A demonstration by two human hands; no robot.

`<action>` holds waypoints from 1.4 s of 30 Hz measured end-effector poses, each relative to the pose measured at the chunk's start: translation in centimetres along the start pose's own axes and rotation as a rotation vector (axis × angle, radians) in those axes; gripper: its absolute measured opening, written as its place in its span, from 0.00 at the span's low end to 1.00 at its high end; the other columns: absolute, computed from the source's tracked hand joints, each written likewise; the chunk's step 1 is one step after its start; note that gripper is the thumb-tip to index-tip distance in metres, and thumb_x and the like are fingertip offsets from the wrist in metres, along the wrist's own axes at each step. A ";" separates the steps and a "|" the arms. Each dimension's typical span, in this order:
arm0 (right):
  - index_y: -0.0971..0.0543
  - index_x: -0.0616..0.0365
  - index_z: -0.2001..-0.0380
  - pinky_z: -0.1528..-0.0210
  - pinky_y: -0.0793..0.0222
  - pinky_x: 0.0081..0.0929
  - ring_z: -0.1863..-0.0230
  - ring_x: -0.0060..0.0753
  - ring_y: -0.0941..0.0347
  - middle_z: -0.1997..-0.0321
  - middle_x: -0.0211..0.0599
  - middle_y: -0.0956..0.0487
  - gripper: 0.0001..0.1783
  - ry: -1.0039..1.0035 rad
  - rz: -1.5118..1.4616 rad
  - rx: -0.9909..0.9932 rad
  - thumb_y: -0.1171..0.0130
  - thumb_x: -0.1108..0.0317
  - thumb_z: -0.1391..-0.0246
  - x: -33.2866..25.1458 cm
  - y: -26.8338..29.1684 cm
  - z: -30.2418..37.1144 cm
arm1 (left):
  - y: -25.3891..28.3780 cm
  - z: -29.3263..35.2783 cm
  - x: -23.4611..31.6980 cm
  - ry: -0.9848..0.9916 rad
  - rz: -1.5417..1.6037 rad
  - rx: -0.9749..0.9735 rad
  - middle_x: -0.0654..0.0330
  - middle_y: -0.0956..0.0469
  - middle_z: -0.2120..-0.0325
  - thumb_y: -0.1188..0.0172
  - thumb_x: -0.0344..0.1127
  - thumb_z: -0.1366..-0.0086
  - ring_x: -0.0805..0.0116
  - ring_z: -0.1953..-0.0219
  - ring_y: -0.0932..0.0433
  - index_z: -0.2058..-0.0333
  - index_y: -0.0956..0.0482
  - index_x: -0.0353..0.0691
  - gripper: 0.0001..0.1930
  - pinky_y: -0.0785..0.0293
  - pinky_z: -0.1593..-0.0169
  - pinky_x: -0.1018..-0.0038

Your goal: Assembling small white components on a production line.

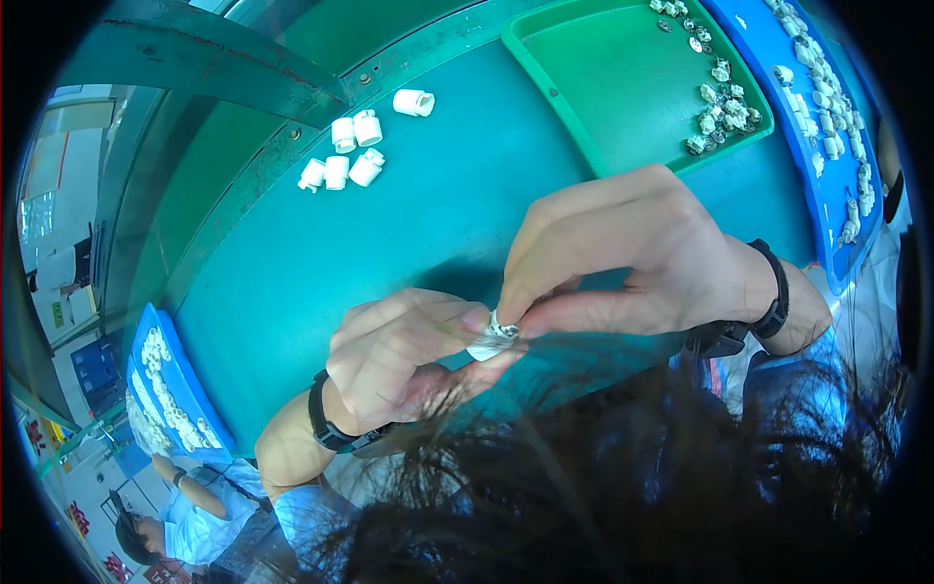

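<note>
Between my two hands is a small white cylindrical housing (pixel 492 348), its top partly open with some darker detail inside. My left hand (pixel 399 355) pinches it from the left between thumb and fingers. From the right, my right hand (pixel 623 258) has its thumb and fingertips closed at the housing's upper rim. Whether those fingertips also hold a tiny part cannot be made out. Farther off on the green table top, several similar white housings (pixel 367 127) lie in a loose group at the back left.
A green tray (pixel 564 117) at the back right carries small white-and-metal parts (pixel 725 112) along its right side. Beyond it, a blue tray (pixel 793 156) holds many white pieces. Another blue tray (pixel 199 389) stands at the left edge. A person (pixel 195 516) sits at lower left.
</note>
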State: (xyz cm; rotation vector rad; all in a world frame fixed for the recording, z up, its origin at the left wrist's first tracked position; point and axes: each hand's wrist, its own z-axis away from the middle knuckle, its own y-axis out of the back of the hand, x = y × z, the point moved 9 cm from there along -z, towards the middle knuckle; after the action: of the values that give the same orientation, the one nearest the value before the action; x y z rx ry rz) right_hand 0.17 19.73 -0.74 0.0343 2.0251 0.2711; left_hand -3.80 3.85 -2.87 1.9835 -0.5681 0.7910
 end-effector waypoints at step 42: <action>0.12 0.56 0.62 0.75 0.24 0.23 0.73 0.31 0.18 0.68 0.34 0.16 0.09 0.131 0.196 0.000 0.25 0.73 0.48 -0.8 -0.4 0.4 | 0.1 -0.1 -0.7 0.133 0.153 0.100 0.53 0.14 0.72 0.18 0.28 0.48 0.60 0.70 0.12 0.63 0.23 0.35 0.20 0.14 0.69 0.70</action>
State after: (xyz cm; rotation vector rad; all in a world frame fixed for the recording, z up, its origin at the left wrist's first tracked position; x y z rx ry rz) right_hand 0.91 19.31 -0.24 0.2211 2.1547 0.4066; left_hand -4.41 3.94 -3.32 1.9773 -0.6175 1.0554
